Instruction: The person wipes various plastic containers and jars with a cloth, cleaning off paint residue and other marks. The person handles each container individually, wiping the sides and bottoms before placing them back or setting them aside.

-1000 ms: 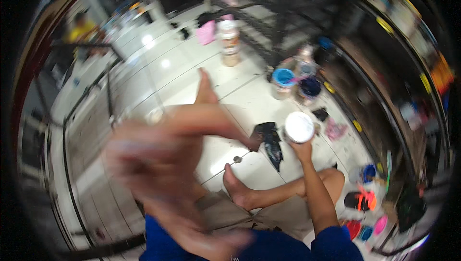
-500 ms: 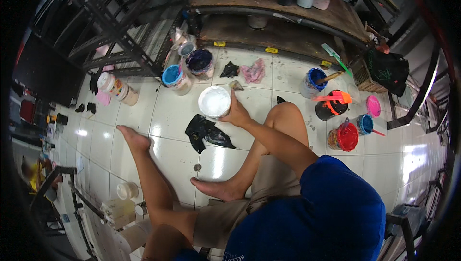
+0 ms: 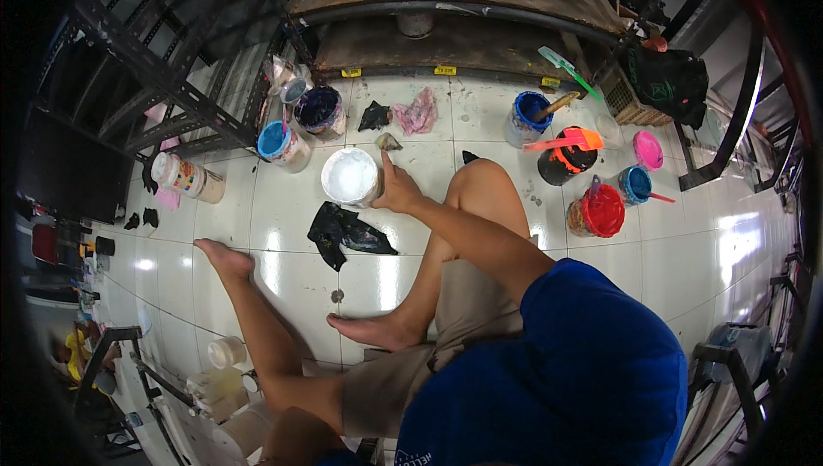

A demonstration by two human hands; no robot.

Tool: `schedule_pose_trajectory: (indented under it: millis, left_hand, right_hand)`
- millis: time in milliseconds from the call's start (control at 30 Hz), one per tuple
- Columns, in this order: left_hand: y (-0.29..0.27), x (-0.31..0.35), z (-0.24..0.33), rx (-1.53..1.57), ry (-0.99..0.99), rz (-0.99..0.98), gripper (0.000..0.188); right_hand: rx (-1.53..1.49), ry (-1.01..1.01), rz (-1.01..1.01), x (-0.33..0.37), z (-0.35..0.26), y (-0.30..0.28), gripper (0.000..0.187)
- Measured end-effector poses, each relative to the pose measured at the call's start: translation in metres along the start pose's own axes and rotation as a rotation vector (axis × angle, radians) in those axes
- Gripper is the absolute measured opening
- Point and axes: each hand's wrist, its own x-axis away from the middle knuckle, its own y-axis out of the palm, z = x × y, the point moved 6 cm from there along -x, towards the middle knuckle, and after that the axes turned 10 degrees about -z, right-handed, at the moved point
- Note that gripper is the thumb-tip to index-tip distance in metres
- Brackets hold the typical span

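A round tub of white paint (image 3: 351, 176) stands on the tiled floor in front of me, its top uncovered. My right hand (image 3: 397, 189) is closed against the tub's right side, one finger reaching up along the rim; the other fingers are partly hidden. Just below the tub lies a crumpled black plastic bag (image 3: 345, 237). A small crumpled scrap (image 3: 388, 142) is near my fingertip. My left arm (image 3: 300, 440) shows only in part at the lower left, and its hand is out of sight.
Blue (image 3: 283, 147) and dark purple (image 3: 319, 113) paint tubs stand left of a pink rag (image 3: 417, 112). To the right are a blue tub (image 3: 529, 119), a black tub with an orange scraper (image 3: 566, 157), and a red tub (image 3: 597, 212). A low shelf (image 3: 429, 63) runs behind.
The view has turned slightly, so the surroundings sit further left in it. My right hand stays at the white paint tub, which has not visibly moved on the floor.
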Motion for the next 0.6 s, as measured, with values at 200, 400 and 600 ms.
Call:
schedule_pose_trajectory:
  millis: [200, 400, 600]
  left_hand:
    - [0.009, 0.056, 0.032, -0.149, 0.399, -0.115, 0.084]
    - [0.128, 0.326, 0.161, -1.030, 0.969, 0.133, 0.050]
    - [0.054, 0.289, 0.207, -1.133, 0.873, 0.161, 0.061]
  right_hand:
    - [-0.253, 0.011, 0.167, 0.002, -0.004, -0.054, 0.110]
    - [-0.726, -0.325, 0.319, 0.126, -0.047, -0.169, 0.064]
    - [-0.717, -0.235, 0.364, 0.292, -0.003, -0.228, 0.032]
